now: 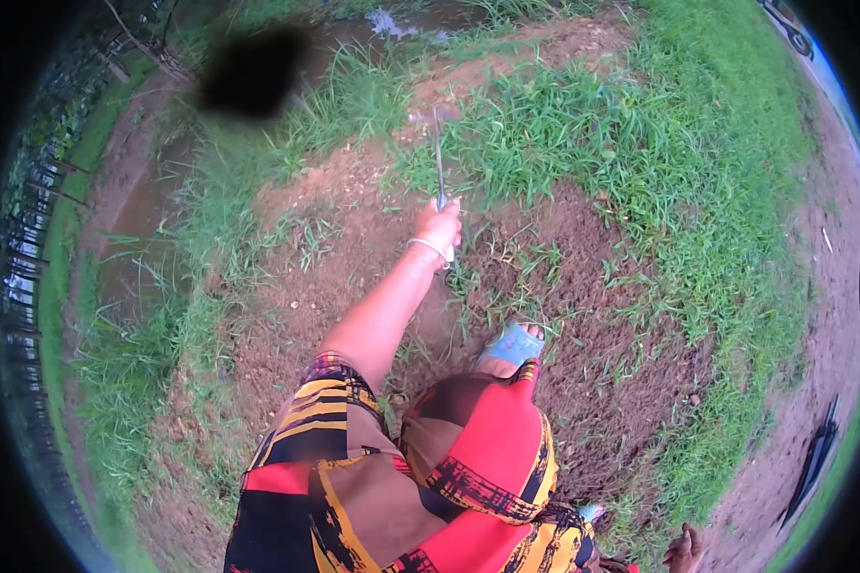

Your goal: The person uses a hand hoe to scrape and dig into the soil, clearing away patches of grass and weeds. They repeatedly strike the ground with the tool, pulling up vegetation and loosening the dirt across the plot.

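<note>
Hand hoe (pixel 440 158), upper middle of the view, in my left hand (pixel 438 227); grip closed around the handle, bangle (pixel 428 248) at the wrist. Clock directions are taken from this hand. Leafy grass (pixel 535 124), between one and two o'clock, crowds the hoe's head on its right side. Muddy water (pixel 148 196) lies well apart at nine; loose soil (pixel 631 382) spreads at four; my blue sandal (pixel 514 346) stands at five. Beyond it, near the frame's edge, my right hand (pixel 683 551), partly cut off; its grip cannot be determined. Long axis of the hoe: nearly six to twelve, blurred head at twelve.
</note>
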Demonstrator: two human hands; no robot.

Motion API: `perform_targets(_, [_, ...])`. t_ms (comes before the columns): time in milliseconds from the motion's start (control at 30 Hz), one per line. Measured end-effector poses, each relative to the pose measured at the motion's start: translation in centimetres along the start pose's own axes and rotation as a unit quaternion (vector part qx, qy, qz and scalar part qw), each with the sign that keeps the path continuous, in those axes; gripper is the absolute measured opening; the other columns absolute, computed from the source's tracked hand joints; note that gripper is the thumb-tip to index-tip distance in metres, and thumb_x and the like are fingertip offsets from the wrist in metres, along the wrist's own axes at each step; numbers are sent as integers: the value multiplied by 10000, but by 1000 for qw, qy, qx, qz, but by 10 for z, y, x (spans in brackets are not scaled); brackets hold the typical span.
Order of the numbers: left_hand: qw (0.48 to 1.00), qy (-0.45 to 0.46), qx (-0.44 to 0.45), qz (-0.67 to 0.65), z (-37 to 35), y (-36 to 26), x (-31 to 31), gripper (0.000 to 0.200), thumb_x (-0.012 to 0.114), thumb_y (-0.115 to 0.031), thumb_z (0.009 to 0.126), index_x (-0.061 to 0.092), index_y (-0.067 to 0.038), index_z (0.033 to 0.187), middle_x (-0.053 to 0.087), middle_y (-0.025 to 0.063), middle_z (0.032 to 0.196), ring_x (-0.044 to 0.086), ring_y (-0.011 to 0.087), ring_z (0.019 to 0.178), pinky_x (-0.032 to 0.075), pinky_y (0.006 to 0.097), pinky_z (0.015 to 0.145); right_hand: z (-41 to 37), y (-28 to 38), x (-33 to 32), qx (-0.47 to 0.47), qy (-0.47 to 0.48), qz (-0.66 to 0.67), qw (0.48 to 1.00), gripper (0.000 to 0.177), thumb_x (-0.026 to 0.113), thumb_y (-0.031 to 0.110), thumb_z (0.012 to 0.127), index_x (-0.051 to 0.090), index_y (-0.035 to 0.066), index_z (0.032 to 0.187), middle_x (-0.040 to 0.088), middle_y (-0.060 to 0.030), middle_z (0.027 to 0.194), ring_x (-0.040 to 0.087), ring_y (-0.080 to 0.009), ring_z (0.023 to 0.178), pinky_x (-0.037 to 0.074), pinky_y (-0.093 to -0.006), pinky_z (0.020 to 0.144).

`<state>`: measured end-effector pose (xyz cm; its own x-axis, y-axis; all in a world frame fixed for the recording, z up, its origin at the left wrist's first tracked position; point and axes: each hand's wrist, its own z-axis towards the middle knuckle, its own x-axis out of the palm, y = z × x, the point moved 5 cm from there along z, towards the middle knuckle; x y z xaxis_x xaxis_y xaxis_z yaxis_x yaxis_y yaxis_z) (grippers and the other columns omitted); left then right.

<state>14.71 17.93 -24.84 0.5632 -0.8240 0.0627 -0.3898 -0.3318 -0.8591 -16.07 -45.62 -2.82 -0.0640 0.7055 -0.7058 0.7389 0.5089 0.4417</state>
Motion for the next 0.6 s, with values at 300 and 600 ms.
perform_targets(300, [915,-39,22,400,13,86,-8,288,538,-253,816,547,6,943,613,193,800,612,313,723,467,390,653,35,-58,4,87,-19,10,996,363,463,282,875,539,109,1185,509,-18,652,418,-106,533,389,-249,516])
perform_targets(600, [957,-33,39,285,14,78,-27,212,552,-223,819,524,-20,872,556,116,678,541,239,577,427,359,511,29,-41,6,35,-16,-12,999,358,488,288,854,576,75,1128,537,-53,669,451,-129,547,396,-268,514])
